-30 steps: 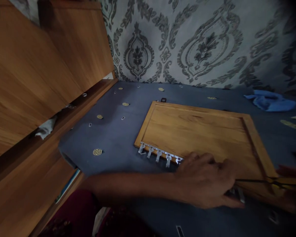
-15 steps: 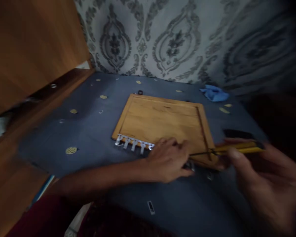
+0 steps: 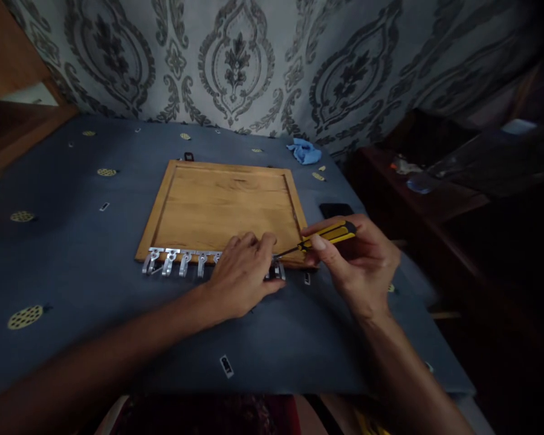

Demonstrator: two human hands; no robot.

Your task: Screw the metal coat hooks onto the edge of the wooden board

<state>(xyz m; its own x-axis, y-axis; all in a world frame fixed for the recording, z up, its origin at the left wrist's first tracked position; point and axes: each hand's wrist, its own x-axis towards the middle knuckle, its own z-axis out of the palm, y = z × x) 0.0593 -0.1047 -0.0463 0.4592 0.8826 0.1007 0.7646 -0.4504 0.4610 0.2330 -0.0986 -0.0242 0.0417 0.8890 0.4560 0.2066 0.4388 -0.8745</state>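
Currently, the hook rail (image 3: 185, 257) is lying along the near edge of the wooden board (image 3: 226, 202), its left hooks showing and its middle disappearing beneath the left hand (image 3: 242, 275). That hand is bending its fingers over the rail, with the thumb jutting out on the near side; whether it is pinching the metal or only resting on it, one cannot tell. The right hand (image 3: 367, 263) is pinching the yellow and black screwdriver (image 3: 330, 234) by its handle, thumb against fingers. The shaft is pointing at the rail's right end, where the tip's contact is too small to make out. Beneath everything, a blue tablecloth (image 3: 163, 344) is spreading. Beyond the right hand, a flat black object (image 3: 335, 210) is lying partly covered. A blue rag (image 3: 304, 151) is sitting farther back. At far right, darkness is obscuring the furniture (image 3: 403, 187).
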